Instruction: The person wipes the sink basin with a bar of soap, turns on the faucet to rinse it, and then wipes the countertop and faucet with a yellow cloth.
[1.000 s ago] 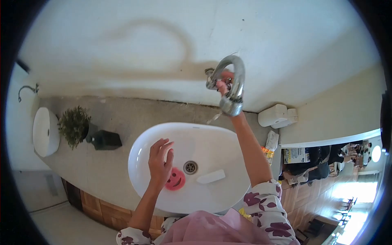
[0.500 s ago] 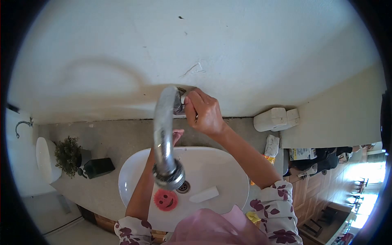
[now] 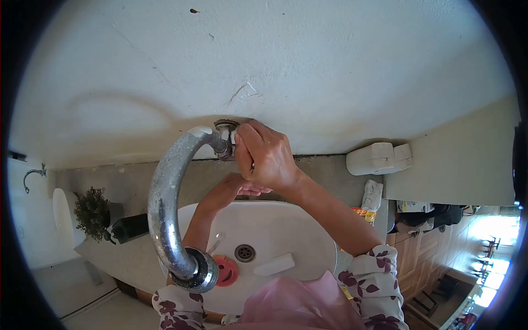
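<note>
My right hand (image 3: 267, 157) is closed at the wall end of the chrome tap (image 3: 168, 206), wrapped round its handle, which the fingers hide. Just below it, my left hand (image 3: 228, 190) reaches over the back rim of the white basin (image 3: 313, 217), fingers stretched out and holding nothing. The tap's curved spout hangs over the basin's left side. Inside the basin lie a round red smiley-face sponge (image 3: 225, 270), partly behind the spout, and a long white object (image 3: 275, 265). Between them and the tap's base is the drain (image 3: 245, 253). A small bright streak shows beside the spout end.
On the counter at left stand a potted plant (image 3: 93, 212) and a dark green bottle (image 3: 131, 227). White containers (image 3: 371, 158) and a white packet (image 3: 372, 195) sit at right. The wall (image 3: 330, 66) rises close behind the tap.
My left hand has come up from behind the spout to just under my right hand. The view has shifted, so the spout appears further left. My right hand stays at the tap handle.
</note>
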The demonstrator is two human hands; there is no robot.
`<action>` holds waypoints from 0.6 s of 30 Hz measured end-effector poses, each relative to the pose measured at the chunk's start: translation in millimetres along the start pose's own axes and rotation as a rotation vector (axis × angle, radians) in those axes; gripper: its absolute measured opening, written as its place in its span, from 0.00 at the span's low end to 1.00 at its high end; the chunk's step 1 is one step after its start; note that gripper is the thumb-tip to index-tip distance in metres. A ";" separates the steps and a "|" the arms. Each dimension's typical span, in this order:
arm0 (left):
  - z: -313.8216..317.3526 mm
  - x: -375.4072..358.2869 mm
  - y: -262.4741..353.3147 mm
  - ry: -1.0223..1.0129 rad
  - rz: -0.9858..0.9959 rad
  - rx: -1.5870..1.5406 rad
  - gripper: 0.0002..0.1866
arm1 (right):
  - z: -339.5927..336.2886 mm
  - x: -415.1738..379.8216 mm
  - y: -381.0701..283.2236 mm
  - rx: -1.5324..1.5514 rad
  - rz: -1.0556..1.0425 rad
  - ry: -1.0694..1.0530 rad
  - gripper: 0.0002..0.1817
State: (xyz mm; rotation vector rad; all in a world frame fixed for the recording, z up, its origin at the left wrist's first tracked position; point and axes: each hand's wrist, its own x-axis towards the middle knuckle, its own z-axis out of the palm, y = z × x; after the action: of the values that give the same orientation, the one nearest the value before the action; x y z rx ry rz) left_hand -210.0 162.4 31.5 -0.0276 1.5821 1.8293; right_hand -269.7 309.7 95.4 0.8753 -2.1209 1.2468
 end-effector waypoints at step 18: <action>29.8 -28.9 17.8 0.016 0.068 0.042 0.30 | -0.3 -3.4 -4.9 -0.032 0.130 -0.054 0.06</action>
State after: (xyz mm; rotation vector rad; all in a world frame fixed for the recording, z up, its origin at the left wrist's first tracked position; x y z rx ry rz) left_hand -185.1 174.3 67.2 0.0311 1.6499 1.8514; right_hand -263.8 309.1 95.9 0.7756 -2.2661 1.2622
